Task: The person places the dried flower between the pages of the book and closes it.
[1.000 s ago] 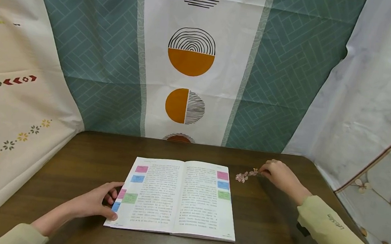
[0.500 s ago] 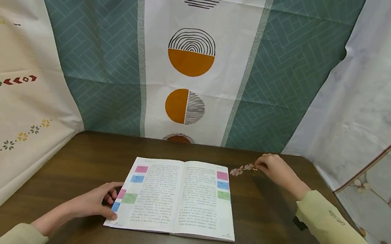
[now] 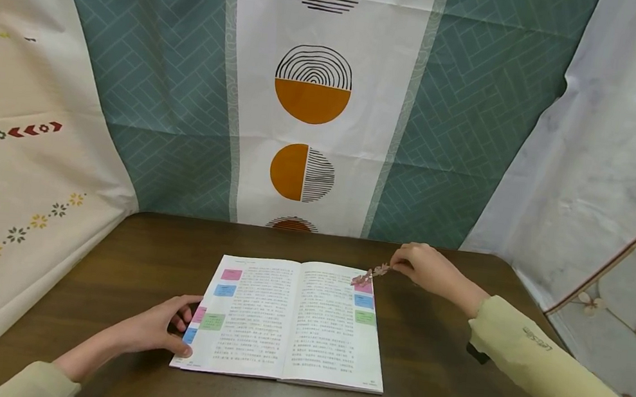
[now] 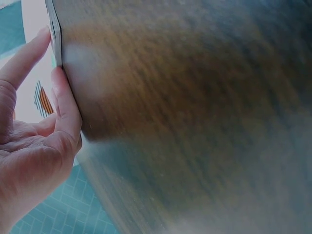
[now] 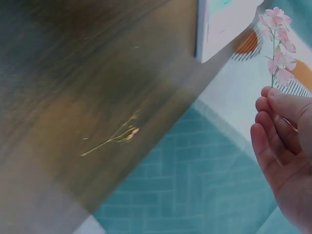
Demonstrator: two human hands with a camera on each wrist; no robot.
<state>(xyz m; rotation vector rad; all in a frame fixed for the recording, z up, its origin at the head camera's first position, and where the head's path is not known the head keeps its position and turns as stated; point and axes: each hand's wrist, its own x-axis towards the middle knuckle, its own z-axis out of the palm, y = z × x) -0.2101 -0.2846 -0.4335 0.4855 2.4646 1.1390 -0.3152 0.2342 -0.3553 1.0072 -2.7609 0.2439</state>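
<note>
An open book (image 3: 327,329) lies flat on the brown table, with pink, blue and green notes on its pages. My left hand (image 3: 150,326) rests at its lower left edge; the thumb lies on the page corner and the other fingers are beside the edge. In the left wrist view, the left hand (image 4: 44,131) touches the book's side. Between thumb and fingertips, my right hand (image 3: 429,270) pinches the stem of a pink flower sprig (image 3: 369,275). Its blossoms hang over the upper right page corner. The right wrist view shows the sprig (image 5: 278,39) upright above the right hand (image 5: 287,141).
A small yellowish dried sprig (image 5: 117,136) lies on the table, below the right hand in the right wrist view. The dark wooden table (image 3: 450,380) surrounds the book. A patterned cloth (image 3: 467,110) hangs behind the table's far edge.
My right hand has moved left with the pink flower sprig, from beside the book to where the blossoms overlap the right page's top corner. The left hand and book stay put.
</note>
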